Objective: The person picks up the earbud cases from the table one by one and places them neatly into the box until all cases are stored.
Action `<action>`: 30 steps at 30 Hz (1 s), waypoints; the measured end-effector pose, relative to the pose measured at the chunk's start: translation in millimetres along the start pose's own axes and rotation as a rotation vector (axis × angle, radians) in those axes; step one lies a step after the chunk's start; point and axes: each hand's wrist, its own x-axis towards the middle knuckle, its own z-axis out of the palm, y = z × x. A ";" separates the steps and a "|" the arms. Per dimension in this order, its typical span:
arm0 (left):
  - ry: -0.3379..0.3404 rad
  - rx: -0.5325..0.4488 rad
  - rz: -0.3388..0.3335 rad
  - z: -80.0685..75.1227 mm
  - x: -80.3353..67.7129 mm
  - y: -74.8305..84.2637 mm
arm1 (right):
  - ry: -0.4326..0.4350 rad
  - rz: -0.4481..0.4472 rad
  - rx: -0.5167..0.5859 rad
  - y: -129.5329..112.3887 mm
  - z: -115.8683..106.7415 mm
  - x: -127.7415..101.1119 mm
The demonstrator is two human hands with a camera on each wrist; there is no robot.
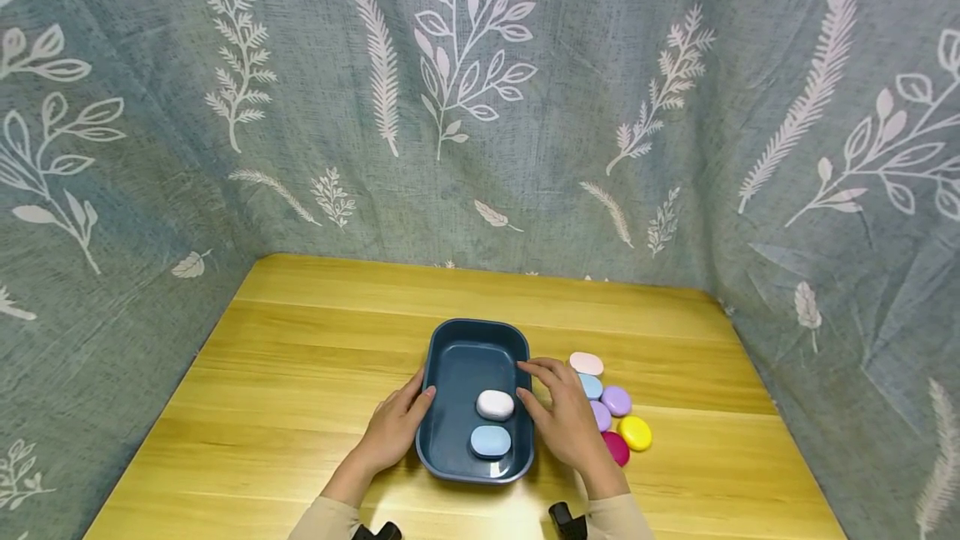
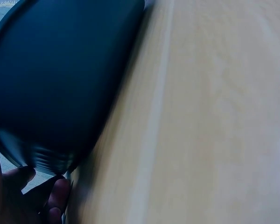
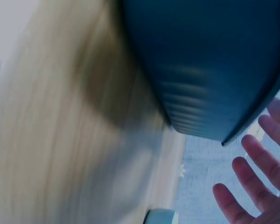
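On the yellow wooden counter (image 1: 300,373) in front of me, the dark blue tray (image 1: 465,352) sits dead centre, and I've got a hand at each long side of it. My left hand (image 1: 393,427) rests against the tray's left wall, fingers (image 2: 56,196) loosely curved along the rim, thumb up by the edge; I can't tell whether they really clamp it. My right hand (image 1: 562,415) is on the right side, fingers (image 3: 252,163) spread and straight, tips up at the right rim, gripping nothing. Inside the tray lie two pebble-shaped cases: a white case (image 1: 495,405) near the middle, just beside my right thumb, and a light blue case (image 1: 491,441) right below it, toward me. Just beyond my right hand, on the bare counter, a cluster of more cases: pink (image 1: 586,363), pale blue (image 1: 592,386), two lilac ones (image 1: 617,400), a yellow one (image 1: 636,432), and a magenta one (image 1: 617,447) partly behind my wrist. Both wrist views are blurred, showing just the tray's outer wall.
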 end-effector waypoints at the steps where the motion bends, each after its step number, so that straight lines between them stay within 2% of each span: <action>1: 0.000 0.000 0.000 0.1 0.0 -0.2 | 0.004 0.001 -0.002 1.2 -0.7 -0.2; 18: -0.003 0.007 0.001 0.5 0.4 -2.2 | 0.044 0.041 -0.073 19.1 -10.5 -0.8; 30: 0.001 0.011 0.005 0.4 1.1 -2.4 | 0.022 0.108 -0.074 33.1 -14.2 -0.1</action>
